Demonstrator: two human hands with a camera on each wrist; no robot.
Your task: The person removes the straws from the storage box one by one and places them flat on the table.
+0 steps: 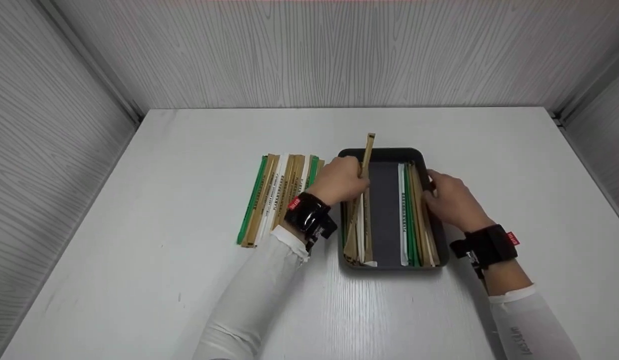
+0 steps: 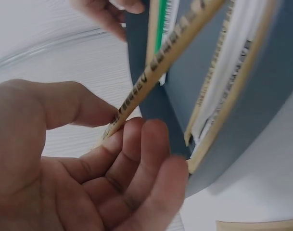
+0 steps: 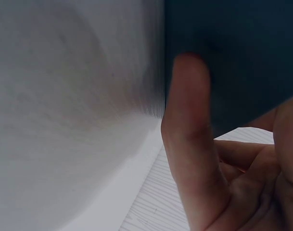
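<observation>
My left hand (image 1: 341, 179) pinches a slim brown paper-wrapped stick (image 1: 368, 147) with black print between thumb and fingertips. The stick slants up over the left part of a dark grey tray (image 1: 389, 270), its upper end beyond the knuckles; in the left wrist view the wrapped stick (image 2: 156, 72) crosses the tray. On the tray's right wall, my right hand (image 1: 454, 200) grips the side, with the thumb (image 3: 190, 96) lying along the outer face. Inside, white, green and brown wrapped sticks (image 1: 412, 215) line the right side, and brown and white ones (image 1: 367, 235) the left.
Left of the tray, a row of green, brown and white wrapped sticks (image 1: 269, 195) lies side by side on the white table (image 1: 164, 280), partly behind my left hand and wrist. A pale wood-grain panel (image 1: 339, 55) stands along the back edge.
</observation>
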